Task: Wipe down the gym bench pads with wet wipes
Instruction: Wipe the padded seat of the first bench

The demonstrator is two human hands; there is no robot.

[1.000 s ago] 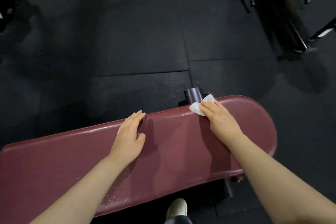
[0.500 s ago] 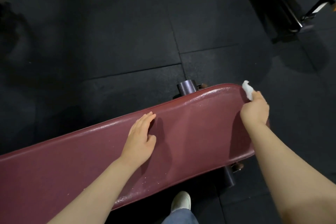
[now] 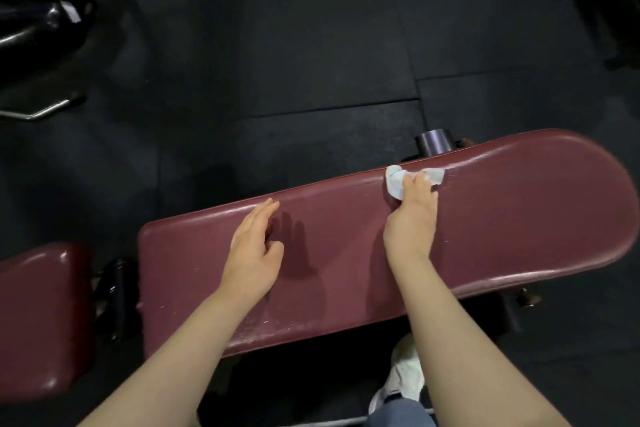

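Back from the pad's rounded right end came the right hand (image 3: pixel 410 222), which half a second earlier had been at that tip with the wipe; now it sat on the far edge again, right of centre in the frame. The view had also swung left, so a second pad (image 3: pixel 38 319) showed at lower left.

From the head view, the wipe (image 3: pixel 398 182) lay bunched under the right fingertips, pressed flat onto the long pad (image 3: pixel 519 225) at its upper rim, just below the dark post (image 3: pixel 434 144) of the frame. The fingers lay over the cloth and pushed down on it, and one corner stuck out to the right; I could not tell whether the thumb pinched it from below. That hold probably served to drag the cloth along the rim, where a wet sheen ran off to the right.

The left hand (image 3: pixel 254 246) rested spread on the pad left of centre, fingers straight and together, thumb out, holding nothing. It likely braced the body while the other arm reached across.

Specks of moisture showed along the near edge at bottom centre. A white shoe (image 3: pixel 405 378) stood on the dark floor (image 3: pixel 277 45) beneath the counter.
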